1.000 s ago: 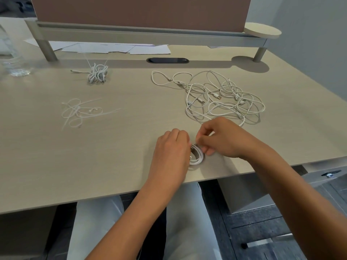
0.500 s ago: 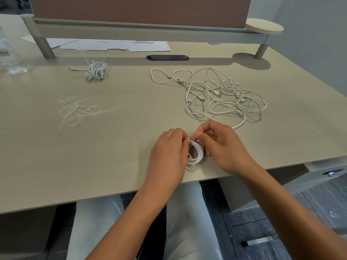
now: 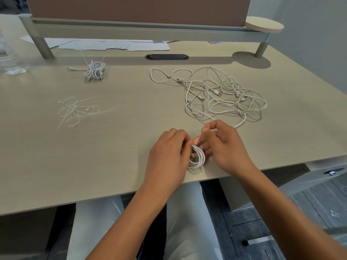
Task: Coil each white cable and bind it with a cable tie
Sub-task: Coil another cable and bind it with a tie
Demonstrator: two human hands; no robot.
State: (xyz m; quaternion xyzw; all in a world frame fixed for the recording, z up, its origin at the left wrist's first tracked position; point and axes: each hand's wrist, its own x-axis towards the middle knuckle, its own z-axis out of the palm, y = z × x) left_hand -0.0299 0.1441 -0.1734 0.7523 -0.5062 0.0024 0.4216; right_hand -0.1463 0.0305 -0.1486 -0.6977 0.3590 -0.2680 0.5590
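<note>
My left hand [image 3: 166,152] curls its fingers around the coiled white cable [image 3: 197,157], holding it upright near the front edge of the desk [image 3: 112,147]. My right hand [image 3: 223,145] pinches the top of the coil between thumb and bent fingers; both forearms reach in from below. Beyond the right hand lies the tangle of loose white cables [image 3: 216,92]. Spare cable ties [image 3: 77,110] lie to the left; a bound cable bundle [image 3: 94,70] sits farther back.
</note>
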